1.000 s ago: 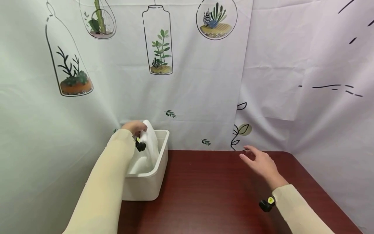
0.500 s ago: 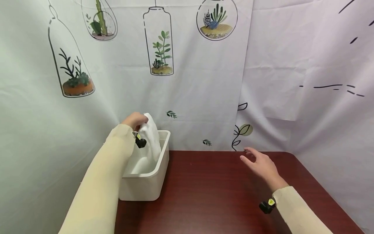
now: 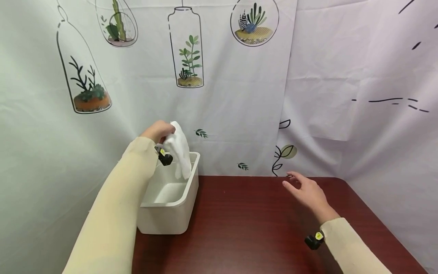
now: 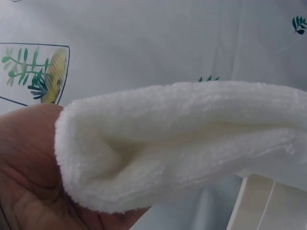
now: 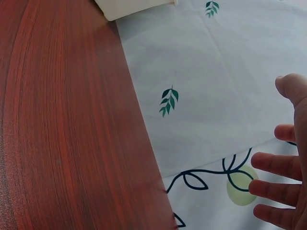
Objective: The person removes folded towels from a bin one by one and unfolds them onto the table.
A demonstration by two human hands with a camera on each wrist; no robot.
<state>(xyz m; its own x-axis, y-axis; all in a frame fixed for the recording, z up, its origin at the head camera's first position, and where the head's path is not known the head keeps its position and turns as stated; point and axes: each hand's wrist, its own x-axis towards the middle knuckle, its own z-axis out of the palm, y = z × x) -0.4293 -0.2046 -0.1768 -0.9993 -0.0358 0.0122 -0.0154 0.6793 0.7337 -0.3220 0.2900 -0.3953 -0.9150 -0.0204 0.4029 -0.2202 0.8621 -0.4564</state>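
Observation:
My left hand (image 3: 159,130) grips the top of a white towel (image 3: 179,150) above the white plastic bin (image 3: 167,220). The towel hangs from the fingers, its lower end still inside the bin's rim. Up close in the left wrist view, the fluffy, folded towel (image 4: 182,143) covers most of the fingers of the left hand (image 4: 29,163). My right hand (image 3: 309,196) hovers over the right side of the table, fingers spread and loosely bent, with nothing in it. In the right wrist view the fingers of that hand (image 5: 283,167) show apart from one another.
A dark red wooden table (image 3: 239,228) bears the bin at its left. Behind it hangs a pale curtain (image 3: 232,114) printed with plants and jars, which also runs along both sides. Each wrist wears a small black camera (image 3: 165,158).
My left hand has risen, lifting the towel upward so more of the bin's inner floor shows. The right hand has stayed nearly in place.

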